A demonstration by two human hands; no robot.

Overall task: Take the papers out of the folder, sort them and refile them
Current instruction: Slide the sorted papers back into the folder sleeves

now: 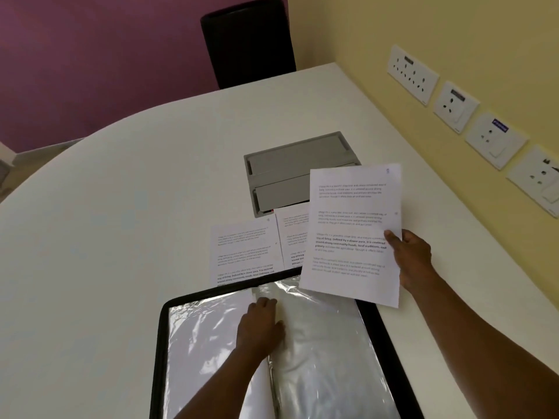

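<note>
Now, your right hand [410, 252]: pinches a printed sheet [351, 234] by its edge, lifted off the table.
Left hand [261, 325]: curled fingers press on the open folder [187, 334] (plastic sleeves).
Two papers [245, 252]: beyond that hand.

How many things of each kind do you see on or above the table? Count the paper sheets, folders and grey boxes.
Paper sheets: 3 (held, left on table, middle on table)
Folders: 1
Grey boxes: 1
Total: 5
</note>
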